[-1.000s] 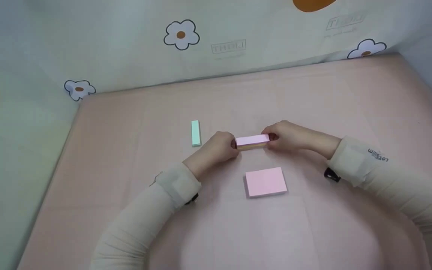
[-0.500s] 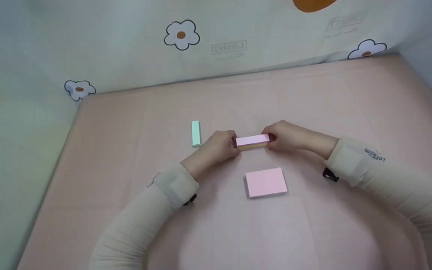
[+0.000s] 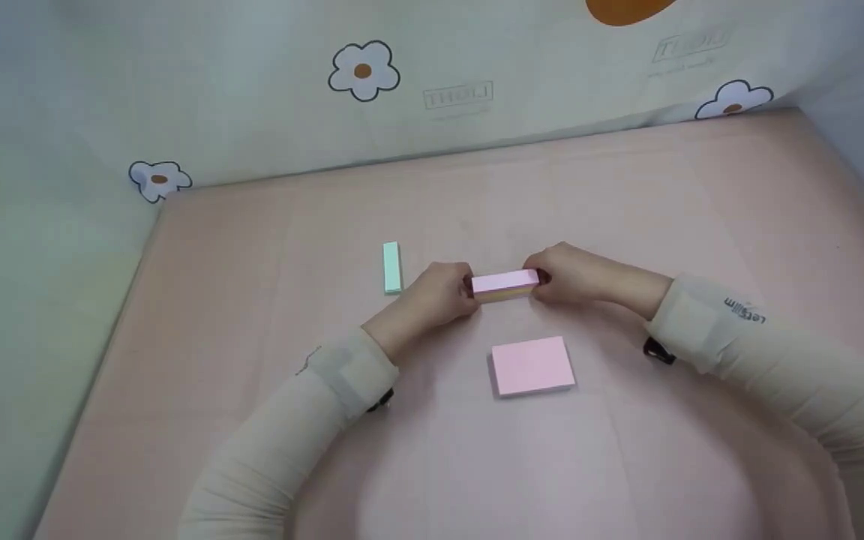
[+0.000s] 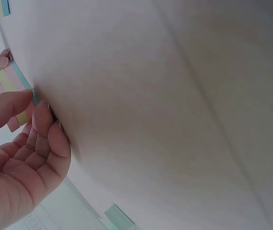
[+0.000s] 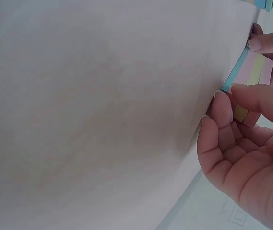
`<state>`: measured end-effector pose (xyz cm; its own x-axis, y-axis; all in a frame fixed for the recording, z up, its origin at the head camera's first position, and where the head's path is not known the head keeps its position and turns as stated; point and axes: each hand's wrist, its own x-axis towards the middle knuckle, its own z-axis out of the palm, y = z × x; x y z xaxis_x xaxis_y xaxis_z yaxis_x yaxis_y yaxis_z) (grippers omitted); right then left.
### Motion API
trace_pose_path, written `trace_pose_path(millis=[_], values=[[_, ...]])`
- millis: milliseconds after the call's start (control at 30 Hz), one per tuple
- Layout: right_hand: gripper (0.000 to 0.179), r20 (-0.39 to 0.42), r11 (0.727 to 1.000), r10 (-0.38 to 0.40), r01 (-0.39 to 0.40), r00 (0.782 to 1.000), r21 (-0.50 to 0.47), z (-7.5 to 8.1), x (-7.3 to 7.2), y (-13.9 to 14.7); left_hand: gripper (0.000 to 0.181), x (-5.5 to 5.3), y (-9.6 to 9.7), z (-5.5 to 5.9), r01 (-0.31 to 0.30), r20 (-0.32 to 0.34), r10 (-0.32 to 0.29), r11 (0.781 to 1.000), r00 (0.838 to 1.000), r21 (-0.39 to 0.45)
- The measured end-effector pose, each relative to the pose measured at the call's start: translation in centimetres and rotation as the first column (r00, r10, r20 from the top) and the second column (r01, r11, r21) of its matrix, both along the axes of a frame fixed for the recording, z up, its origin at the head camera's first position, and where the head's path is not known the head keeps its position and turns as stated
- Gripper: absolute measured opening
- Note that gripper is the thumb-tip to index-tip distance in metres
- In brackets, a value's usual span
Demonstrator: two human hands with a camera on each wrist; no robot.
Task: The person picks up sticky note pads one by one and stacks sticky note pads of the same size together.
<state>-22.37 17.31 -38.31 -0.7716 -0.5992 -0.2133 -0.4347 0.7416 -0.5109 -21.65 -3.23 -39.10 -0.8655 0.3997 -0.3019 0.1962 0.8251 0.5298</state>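
Both hands are at the ends of a stack of narrow sticky-note pads [image 3: 505, 286] in the head view. Its top is pink, with yellow below; the wrist views also show a teal bottom layer [image 5: 235, 71]. My left hand [image 3: 443, 291] pinches the left end between thumb and fingers, low by the teal layer. At the right end my right hand [image 3: 568, 271] pinches in the same way. Curled fingers of each hand rest against the table surface. A mint-green narrow pad [image 3: 392, 267] lies beyond the left hand, apart from it.
A larger pink rectangular pad [image 3: 532, 366] lies nearer the body; in the right wrist view its side seems layered in several colours. The pink-covered table [image 3: 289, 247] meets a flower-patterned cloth wall [image 3: 252, 105] at the back and left.
The stack and both hands keep their places. Only the right wrist and sleeve have shifted slightly to the left.
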Motion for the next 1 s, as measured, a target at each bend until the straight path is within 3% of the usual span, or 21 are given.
trace_pose_path(millis=[333,467,633,1000], values=[[0.029,0.059,0.999,-0.033,0.033,0.998,0.0,0.2,-0.1,0.1,0.034,0.1,-0.5,0.2,0.013,0.021,-0.014,0.999,1.0,0.031],[0.032,0.113,0.996,-0.078,0.082,0.99,-0.026,0.5,-0.2,0.7,0.035,0.3,-1.0,0.3,0.034,-0.029,-0.032,0.998,0.999,0.053],[0.022,0.17,0.991,-0.114,0.125,0.979,-0.055,0.7,-0.1,1.2,0.031,0.6,-1.4,0.2,0.054,-0.083,-0.047,0.995,0.995,0.088],[0.016,0.146,0.991,-0.069,0.085,0.987,-0.102,0.6,0.0,1.4,0.026,0.6,-1.5,0.0,0.083,-0.122,-0.07,0.991,0.99,0.106]])
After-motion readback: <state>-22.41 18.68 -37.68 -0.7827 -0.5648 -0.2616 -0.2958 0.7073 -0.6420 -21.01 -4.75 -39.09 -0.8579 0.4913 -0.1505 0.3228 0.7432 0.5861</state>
